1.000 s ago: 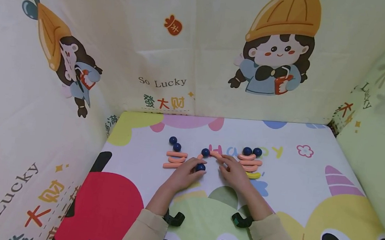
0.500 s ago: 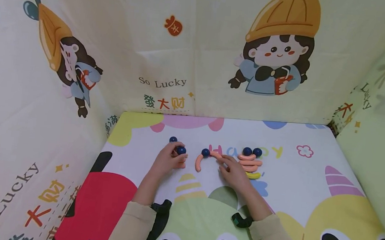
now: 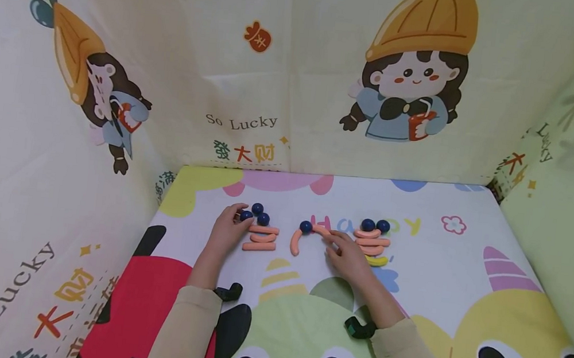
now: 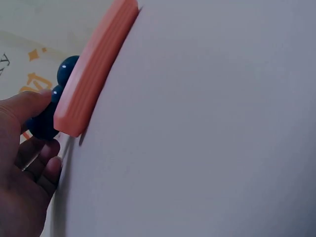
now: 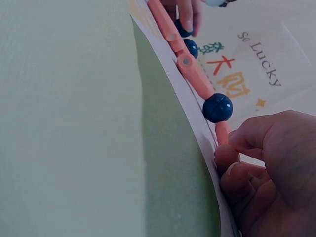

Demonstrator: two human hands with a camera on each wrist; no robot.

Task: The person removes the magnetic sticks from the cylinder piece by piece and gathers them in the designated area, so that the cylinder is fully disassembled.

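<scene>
At the left of the table my left hand point(image 3: 227, 230) pinches a dark blue ball point(image 3: 246, 215) between thumb and fingers. Beside it lie two more dark blue balls, one farther back point(image 3: 257, 208) and one to the right point(image 3: 263, 219). My right hand point(image 3: 348, 258) pinches the end of a curved pink magnetic stick point(image 3: 320, 229). That stick joins another dark blue ball point(image 3: 305, 227), from which a second curved pink stick point(image 3: 294, 242) runs toward me. The right wrist view shows this joining ball point(image 5: 217, 108) close to the pinching fingertips.
Several pink sticks point(image 3: 259, 247) lie in rows right of my left hand. Past my right hand are more pink sticks point(image 3: 373, 242), a yellow stick point(image 3: 376, 261) and two dark blue balls point(image 3: 383, 226). A printed cloth wall point(image 3: 316, 147) stands behind the table.
My left hand has moved from the middle to the left, carrying the dark blue ball over the pink sticks to the other balls. My right hand has stayed on its stick.
</scene>
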